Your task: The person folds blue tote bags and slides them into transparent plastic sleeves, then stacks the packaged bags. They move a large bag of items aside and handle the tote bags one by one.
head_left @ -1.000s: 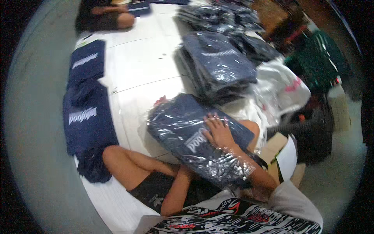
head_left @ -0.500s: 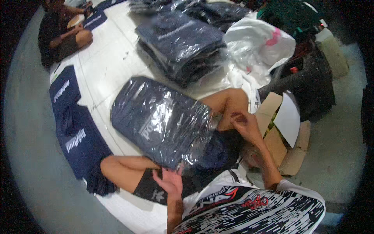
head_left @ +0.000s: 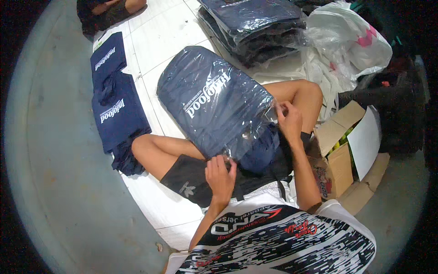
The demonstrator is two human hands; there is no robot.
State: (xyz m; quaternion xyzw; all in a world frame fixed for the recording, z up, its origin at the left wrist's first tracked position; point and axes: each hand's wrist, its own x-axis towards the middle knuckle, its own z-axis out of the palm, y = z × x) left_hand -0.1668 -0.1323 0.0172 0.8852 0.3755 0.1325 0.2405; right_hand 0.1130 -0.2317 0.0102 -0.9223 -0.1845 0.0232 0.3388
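A folded navy cloth garment with white print (head_left: 182, 91) lies across my lap and the floor, inside a clear plastic bag (head_left: 232, 137). Dark blue cloth (head_left: 259, 153) bunches at the bag's near end. At the near left corner, my left hand (head_left: 220, 179) has its fingers closed on the plastic. My right hand (head_left: 290, 121) pinches the bag's edge on the right side, beside my knee. Both hands hold the plastic at its near end.
Navy printed cloth pieces (head_left: 119, 114) lie along the left. Beyond my right knee are a stack of bagged navy garments (head_left: 260, 23) and a white plastic sack (head_left: 349, 36). An open cardboard box (head_left: 340, 171) stands at my right. Another person's legs (head_left: 114, 16) show at far left.
My left hand has turned from open and palm up to closed on the bag's edge. My right hand has come down onto the plastic. The view has shifted.
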